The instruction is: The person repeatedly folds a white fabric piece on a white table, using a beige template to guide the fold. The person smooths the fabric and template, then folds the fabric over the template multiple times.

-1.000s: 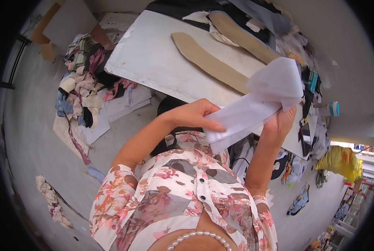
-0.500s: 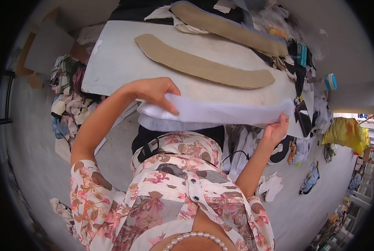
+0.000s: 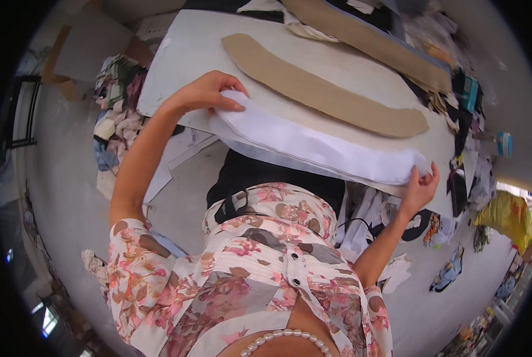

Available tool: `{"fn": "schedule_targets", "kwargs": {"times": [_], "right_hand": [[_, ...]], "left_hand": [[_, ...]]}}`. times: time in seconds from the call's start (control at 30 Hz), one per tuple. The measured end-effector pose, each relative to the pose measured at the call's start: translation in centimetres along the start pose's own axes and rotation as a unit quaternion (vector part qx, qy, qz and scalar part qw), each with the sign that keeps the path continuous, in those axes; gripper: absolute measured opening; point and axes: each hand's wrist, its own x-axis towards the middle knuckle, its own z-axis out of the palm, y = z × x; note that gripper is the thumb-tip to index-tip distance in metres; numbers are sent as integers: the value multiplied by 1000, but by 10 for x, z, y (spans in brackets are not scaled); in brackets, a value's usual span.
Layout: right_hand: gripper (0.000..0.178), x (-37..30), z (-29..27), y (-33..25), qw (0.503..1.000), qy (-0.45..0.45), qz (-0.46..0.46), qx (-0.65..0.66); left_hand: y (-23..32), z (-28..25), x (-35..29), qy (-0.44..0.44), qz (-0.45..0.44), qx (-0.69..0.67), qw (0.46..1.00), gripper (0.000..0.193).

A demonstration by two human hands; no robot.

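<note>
A long, curved white strip of cloth [image 3: 319,140], in several layers, is stretched along the near edge of the table. My left hand [image 3: 209,94] pinches its left end between thumb and fingers. At the other end, my right hand [image 3: 421,187] grips the corner with fingertips closed. A thinner, pale layer hangs below the strip's near edge. Just beyond the strip lies a tan curved cardboard pattern piece [image 3: 325,89], flat and touched by neither hand.
The white table [image 3: 188,53] holds another tan curved piece [image 3: 379,44] at the far right, with fabric and plastic around it. A dark phone [image 3: 458,191] lies at the right edge. Cloth scraps [image 3: 123,128] are heaped at the left. A yellow bag [image 3: 507,219] is at right.
The strip has turned from edge-on and folded to spread flatter, its white face showing. My left hand has moved farther up, while my right hand has shifted right and slightly down.
</note>
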Motion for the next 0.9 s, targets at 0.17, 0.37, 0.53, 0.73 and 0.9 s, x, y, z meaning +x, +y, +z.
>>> {"fn": "schedule_targets", "kwargs": {"times": [0.17,0.37,0.53,0.73,0.9], "right_hand": [[22,8,1,-65,971,89,-142,-171],[15,-69,129,-181,861,-429,-241,126],[15,-100,192,-187,791,-451,-412,23],[5,-102,189,-189,782,-445,-436,-14],[5,-89,187,-185,811,-463,-355,51]], "left_hand": [[-21,20,-31,368,114,117,915,31],[-13,64,-42,495,121,-37,860,12],[-30,90,-44,521,171,-49,835,11],[-31,103,-39,544,149,149,812,27],[-30,108,-35,558,129,239,784,40]]}}
